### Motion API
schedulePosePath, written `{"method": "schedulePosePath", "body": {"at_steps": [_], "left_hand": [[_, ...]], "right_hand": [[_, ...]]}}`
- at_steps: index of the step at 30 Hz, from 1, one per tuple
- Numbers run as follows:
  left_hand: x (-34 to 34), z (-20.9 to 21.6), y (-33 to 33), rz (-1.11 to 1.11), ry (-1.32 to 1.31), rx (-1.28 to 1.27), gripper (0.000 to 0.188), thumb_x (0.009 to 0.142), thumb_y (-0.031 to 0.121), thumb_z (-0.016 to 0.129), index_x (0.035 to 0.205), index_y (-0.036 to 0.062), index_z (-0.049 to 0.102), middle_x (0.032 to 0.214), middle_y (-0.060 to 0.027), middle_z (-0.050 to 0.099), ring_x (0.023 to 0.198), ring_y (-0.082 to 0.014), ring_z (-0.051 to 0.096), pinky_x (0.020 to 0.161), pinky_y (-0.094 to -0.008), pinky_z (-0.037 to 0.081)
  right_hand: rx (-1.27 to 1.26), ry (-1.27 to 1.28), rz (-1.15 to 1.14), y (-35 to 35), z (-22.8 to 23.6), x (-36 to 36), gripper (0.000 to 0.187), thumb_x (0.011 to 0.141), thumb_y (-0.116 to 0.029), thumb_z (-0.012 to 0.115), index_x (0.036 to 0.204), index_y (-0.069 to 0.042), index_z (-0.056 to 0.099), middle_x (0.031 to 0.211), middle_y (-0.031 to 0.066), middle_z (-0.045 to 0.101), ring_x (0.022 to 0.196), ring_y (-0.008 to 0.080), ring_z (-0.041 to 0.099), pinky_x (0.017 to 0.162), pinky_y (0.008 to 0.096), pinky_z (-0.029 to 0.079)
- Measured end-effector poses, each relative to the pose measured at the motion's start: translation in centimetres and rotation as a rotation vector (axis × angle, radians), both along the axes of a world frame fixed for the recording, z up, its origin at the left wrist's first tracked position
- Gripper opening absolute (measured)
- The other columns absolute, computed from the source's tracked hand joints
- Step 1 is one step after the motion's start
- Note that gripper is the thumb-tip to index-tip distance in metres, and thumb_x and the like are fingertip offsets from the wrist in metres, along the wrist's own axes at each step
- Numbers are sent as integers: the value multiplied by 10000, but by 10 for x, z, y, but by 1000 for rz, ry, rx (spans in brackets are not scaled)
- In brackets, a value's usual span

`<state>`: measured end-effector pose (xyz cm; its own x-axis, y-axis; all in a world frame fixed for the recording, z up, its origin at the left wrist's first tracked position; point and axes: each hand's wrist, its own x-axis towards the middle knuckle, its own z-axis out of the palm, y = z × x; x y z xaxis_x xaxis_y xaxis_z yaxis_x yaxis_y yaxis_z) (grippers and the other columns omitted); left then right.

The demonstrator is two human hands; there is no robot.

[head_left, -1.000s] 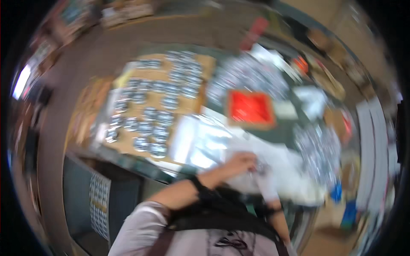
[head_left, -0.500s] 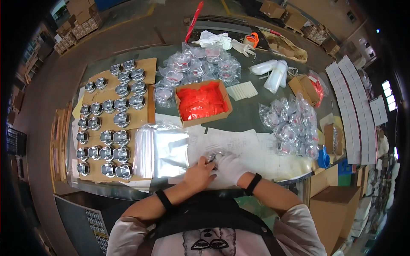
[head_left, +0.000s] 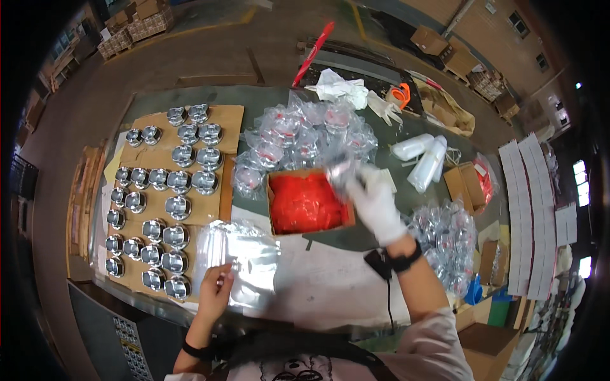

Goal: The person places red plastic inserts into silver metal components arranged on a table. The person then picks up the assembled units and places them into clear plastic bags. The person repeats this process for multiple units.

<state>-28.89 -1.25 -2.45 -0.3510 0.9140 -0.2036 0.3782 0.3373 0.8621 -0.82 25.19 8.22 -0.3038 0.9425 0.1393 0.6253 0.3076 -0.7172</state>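
Observation:
My right hand (head_left: 378,206), in a white glove, grips a piston wrapped in a clear bag (head_left: 341,168), smeared by motion. It is above the right rim of a cardboard box of red packets (head_left: 304,203), close to a heap of bagged pistons (head_left: 298,133). My bare left hand (head_left: 216,289) is at a stack of clear plastic bags (head_left: 254,267), its fingers pinched at the topmost plastic. Left of the stack, bare metal pistons (head_left: 178,207) stand in rows on brown cardboard (head_left: 210,238).
Another pile of bagged pistons (head_left: 445,238) is at the right. Rolls of clear plastic (head_left: 429,165), white gloves (head_left: 340,87), an orange tape dispenser (head_left: 399,95) and a red stick (head_left: 314,54) lie farther back. A dark cable (head_left: 389,298) runs down beside my right forearm.
My hands have parted. The right one has carried the bagged piston up and away to the far heap; the left has moved left onto the plastic bags. The view has shifted.

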Motion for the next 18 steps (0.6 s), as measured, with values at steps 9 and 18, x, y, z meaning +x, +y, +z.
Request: {"method": "schedulePosePath", "body": {"at_steps": [9, 18], "left_hand": [[8, -9, -1, -66, 187, -94, 185, 831, 107, 687, 990, 19, 652, 822, -120, 604, 629, -223, 595, 572, -326, 489], [20, 5, 44, -119, 134, 33, 136, 856, 132, 671, 838, 0, 645, 742, -137, 590, 611, -266, 583, 579, -356, 475]], "right_hand": [[274, -585, 47, 155, -61, -87, 405, 874, -389, 578, 1004, -10, 637, 976, 212, 646, 944, 384, 627, 855, 470, 493], [-163, -82, -52, 6, -12, 25, 289, 871, -255, 635, 981, 10, 671, 852, 200, 695, 815, 290, 699, 720, 347, 540]]}}
